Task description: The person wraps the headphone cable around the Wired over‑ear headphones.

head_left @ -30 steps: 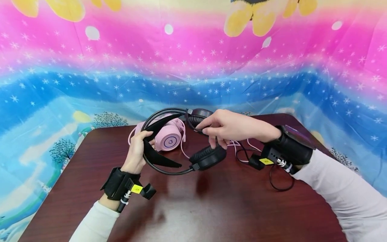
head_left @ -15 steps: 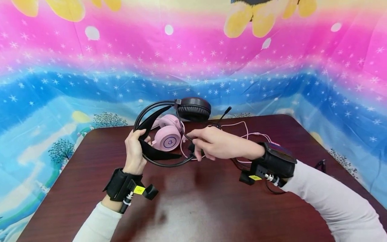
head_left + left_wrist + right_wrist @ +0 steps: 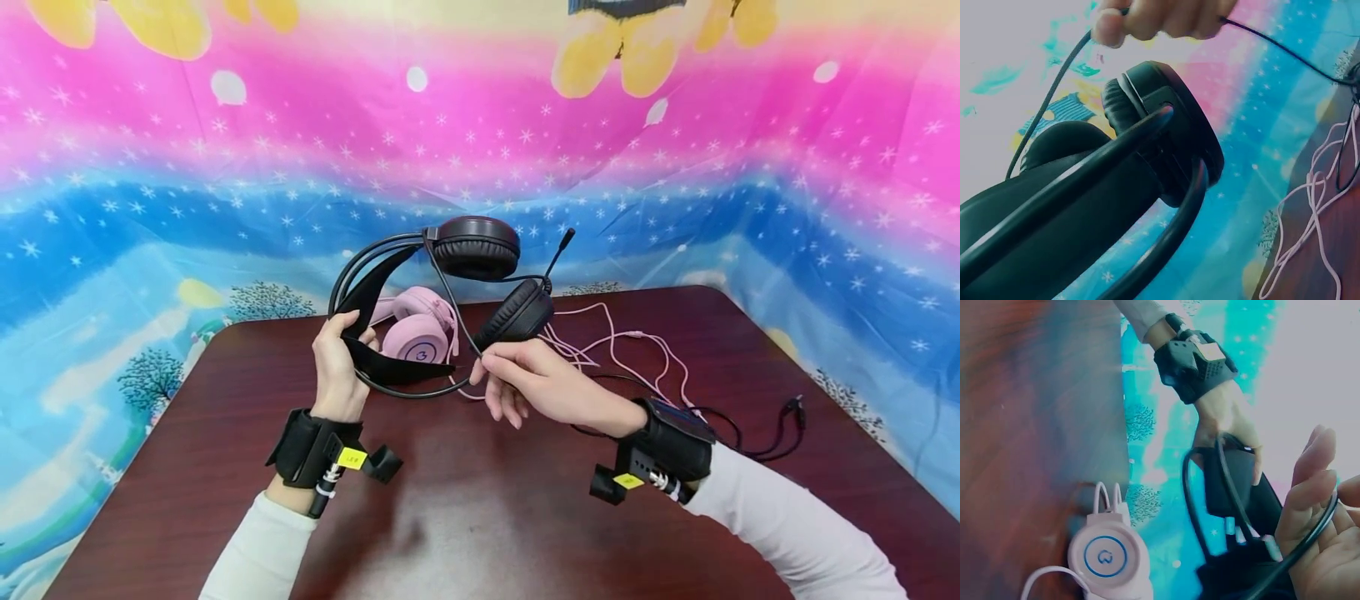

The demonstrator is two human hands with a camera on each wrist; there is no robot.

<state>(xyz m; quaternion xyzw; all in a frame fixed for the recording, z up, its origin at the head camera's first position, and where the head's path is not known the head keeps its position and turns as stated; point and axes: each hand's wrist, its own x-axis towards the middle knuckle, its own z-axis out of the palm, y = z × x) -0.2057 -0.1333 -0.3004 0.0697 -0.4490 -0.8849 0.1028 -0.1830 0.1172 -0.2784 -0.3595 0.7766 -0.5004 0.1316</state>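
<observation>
Above the table (image 3: 480, 517), the left hand (image 3: 335, 372) grips the band of the black headset (image 3: 420, 292), held up in the air, while the right hand (image 3: 525, 385) pinches its black cable (image 3: 455, 312). Behind the headset, a pink headset (image 3: 416, 333) lies on the table, pink cord (image 3: 630, 346) trailing right.

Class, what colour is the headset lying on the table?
Pink; the pink headset shows best in the head view.
</observation>
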